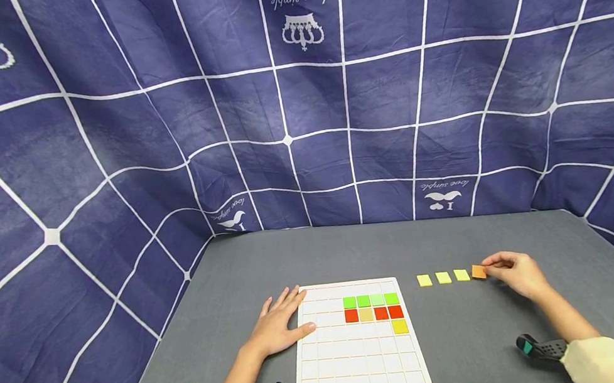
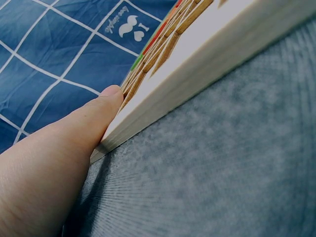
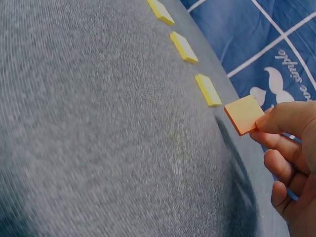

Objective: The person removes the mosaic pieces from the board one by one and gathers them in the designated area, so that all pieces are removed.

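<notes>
Between thumb and forefinger, my right hand (image 1: 517, 275) pinches an orange square tile (image 3: 244, 115) by its edge. Just left of it lie three yellow tiles (image 1: 443, 277) in a row on the grey cloth. My left hand (image 1: 279, 326) rests spread at the left edge of a white gridded board (image 1: 361, 368), thumb on its rim. Toward the board's upper right sit several green tiles (image 1: 363, 301) in one row. Under them are red tiles (image 1: 380, 314) with a tan tile (image 1: 366, 315) among them, and a mustard-yellow tile (image 1: 400, 327) lies one row lower at the right edge.
Grey cloth (image 1: 473, 349) covers the table under the board and tiles. A blue curtain (image 1: 308, 103) with white lines hangs behind the table and along both sides. Each wrist carries a dark strapped device, such as the right wrist band (image 1: 541, 348).
</notes>
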`<state>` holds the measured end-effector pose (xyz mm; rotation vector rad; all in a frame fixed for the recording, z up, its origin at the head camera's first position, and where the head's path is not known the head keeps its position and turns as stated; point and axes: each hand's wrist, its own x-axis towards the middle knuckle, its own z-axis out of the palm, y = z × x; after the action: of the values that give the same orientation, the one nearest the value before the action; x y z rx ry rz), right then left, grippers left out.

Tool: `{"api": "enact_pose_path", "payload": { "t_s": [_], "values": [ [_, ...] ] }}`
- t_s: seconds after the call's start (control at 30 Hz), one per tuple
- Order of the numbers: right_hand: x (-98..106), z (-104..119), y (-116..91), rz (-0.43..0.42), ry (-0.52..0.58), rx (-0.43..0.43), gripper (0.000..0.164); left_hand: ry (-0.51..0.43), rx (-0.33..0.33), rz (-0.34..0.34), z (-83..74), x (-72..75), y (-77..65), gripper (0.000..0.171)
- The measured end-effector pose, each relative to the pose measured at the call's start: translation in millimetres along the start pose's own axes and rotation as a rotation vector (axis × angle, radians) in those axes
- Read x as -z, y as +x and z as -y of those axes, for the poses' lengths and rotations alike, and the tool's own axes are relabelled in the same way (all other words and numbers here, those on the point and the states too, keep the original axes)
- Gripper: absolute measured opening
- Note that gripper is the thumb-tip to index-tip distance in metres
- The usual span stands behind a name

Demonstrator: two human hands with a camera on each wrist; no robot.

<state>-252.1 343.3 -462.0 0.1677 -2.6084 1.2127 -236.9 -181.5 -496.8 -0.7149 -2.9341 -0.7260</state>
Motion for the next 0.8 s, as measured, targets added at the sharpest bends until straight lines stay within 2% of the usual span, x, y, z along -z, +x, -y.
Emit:
{"api": "enact_pose_path", "payload": {
  "t_s": [0.27,0.5,0.8],
  "values": [
    [3.6,-8.3,0.5,0.021,-0.027,-0.019,0.014,0.004,-0.002,0.002,-0.5,-0.1,-0.2,0.080],
    [2.8,-13.6,0.0,0.026,-0.045,0.004,0.010,0.009,0.004,0.002,0.0,-0.9,-0.1,0.080],
    [-0.4,-22.1,3.3,0.033,-0.072,0.032,0.013,0.000,0.006,-0.002,0.3,-1.1,0.8,0.080]
  ]
}}
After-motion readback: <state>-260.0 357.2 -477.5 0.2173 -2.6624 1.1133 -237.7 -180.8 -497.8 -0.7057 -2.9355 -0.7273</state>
